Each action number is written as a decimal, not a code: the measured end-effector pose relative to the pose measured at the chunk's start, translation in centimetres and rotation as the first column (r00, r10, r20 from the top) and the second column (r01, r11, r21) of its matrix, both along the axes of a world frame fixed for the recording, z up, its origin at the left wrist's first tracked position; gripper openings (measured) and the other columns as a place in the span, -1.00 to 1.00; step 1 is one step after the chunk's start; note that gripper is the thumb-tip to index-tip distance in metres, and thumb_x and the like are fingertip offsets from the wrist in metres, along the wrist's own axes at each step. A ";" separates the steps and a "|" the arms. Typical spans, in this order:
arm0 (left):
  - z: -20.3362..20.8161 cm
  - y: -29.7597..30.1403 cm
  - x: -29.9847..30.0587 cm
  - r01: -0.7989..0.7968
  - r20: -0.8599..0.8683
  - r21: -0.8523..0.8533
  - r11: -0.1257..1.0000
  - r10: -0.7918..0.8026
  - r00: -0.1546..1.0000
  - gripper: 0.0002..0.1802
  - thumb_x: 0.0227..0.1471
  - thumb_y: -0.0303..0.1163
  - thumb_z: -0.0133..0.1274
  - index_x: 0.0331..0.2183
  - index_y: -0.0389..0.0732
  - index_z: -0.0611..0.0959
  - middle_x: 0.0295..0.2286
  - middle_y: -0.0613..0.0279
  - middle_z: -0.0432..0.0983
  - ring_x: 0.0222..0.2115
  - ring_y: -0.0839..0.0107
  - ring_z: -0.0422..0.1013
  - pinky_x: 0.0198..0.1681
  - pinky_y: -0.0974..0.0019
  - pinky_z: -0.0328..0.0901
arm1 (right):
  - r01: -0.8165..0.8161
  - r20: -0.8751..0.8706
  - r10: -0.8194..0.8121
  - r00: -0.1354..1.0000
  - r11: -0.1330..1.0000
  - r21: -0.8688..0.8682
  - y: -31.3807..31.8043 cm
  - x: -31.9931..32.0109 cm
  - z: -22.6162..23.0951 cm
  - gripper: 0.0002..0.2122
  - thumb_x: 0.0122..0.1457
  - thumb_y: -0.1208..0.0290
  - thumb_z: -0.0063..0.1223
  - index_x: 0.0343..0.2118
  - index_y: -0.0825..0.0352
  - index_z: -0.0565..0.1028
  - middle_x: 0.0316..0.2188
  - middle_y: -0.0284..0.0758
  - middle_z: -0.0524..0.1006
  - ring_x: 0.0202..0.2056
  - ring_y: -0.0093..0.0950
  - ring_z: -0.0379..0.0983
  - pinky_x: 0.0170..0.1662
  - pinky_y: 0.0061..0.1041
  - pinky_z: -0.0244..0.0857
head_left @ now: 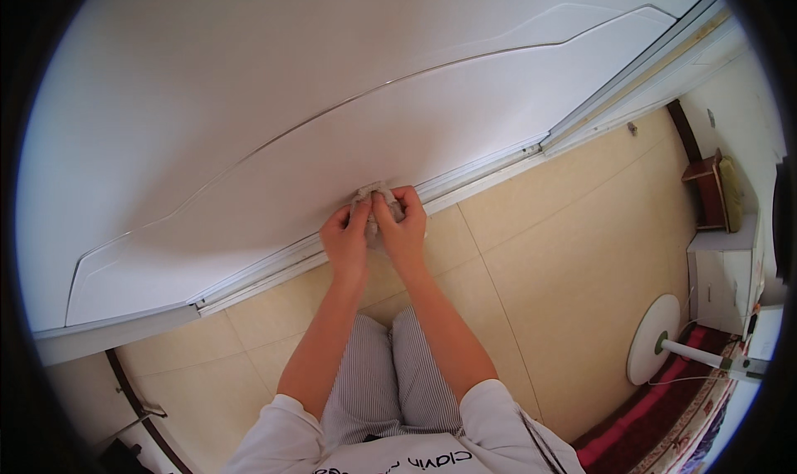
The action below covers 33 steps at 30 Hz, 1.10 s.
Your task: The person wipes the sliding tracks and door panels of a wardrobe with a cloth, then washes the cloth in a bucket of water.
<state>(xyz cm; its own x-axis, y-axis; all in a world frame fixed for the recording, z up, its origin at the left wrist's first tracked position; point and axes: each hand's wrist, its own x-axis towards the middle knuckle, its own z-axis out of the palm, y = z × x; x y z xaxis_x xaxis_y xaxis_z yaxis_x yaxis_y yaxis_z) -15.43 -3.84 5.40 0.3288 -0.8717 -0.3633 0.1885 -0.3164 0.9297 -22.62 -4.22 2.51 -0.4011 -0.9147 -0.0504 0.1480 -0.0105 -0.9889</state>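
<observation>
A bunched, greyish cloth (375, 193) sits between my two hands, in front of a large white panel door (315, 175). My left hand (344, 232) is closed on the cloth's left side, its thumb pressed along the fabric. From the other side my right hand (403, 229) grips the same cloth with curled fingers and thumb. Both hands are close together, just above the door's bottom track (274, 279). Part of the cloth hangs below the thumbs, and the fingers hide much of it.
Beige floor tiles (548, 250) spread behind the track. To the right are a round white stand base (653, 341) with a pole, a red patterned rug (639, 416), a white cabinet (721, 283) and a dark red wooden piece (706, 193). My striped trouser legs (374, 374) are below my forearms.
</observation>
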 end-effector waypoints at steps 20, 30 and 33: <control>1.2 0.6 0.5 -0.145 -0.065 0.002 0.989 0.145 0.987 -0.86 -0.09 -0.46 0.15 -0.47 -0.35 0.62 -0.55 0.40 0.44 -0.52 0.66 0.28 -0.47 0.53 0.17 | -0.002 0.083 0.003 0.997 1.000 -0.012 0.3 1.0 1.2 -0.83 0.03 0.46 0.10 -0.52 0.38 0.33 -0.62 -0.42 0.36 -0.53 -0.65 0.20 -0.47 -0.62 0.15; 2.4 0.0 -0.1 -0.108 -0.033 0.013 0.994 0.109 0.994 -0.85 -0.10 -0.44 0.17 -0.48 -0.35 0.62 -0.56 0.40 0.43 -0.51 0.65 0.27 -0.44 0.51 0.18 | 0.019 0.145 -0.014 0.989 0.999 -0.035 -0.2 0.4 1.9 -0.85 0.07 0.48 0.08 -0.52 0.36 0.35 -0.61 -0.47 0.36 -0.53 -0.72 0.22 -0.48 -0.68 0.14; 3.1 -0.3 -0.6 -0.097 -0.119 -0.063 0.993 0.089 0.989 -0.84 -0.10 -0.44 0.17 -0.46 -0.36 0.62 -0.55 0.39 0.43 -0.51 0.65 0.28 -0.45 0.51 0.17 | 0.049 0.084 -0.041 0.996 0.993 -0.106 -0.6 0.1 2.1 -0.85 0.07 0.48 0.08 -0.52 0.36 0.34 -0.60 -0.48 0.36 -0.53 -0.72 0.22 -0.47 -0.69 0.14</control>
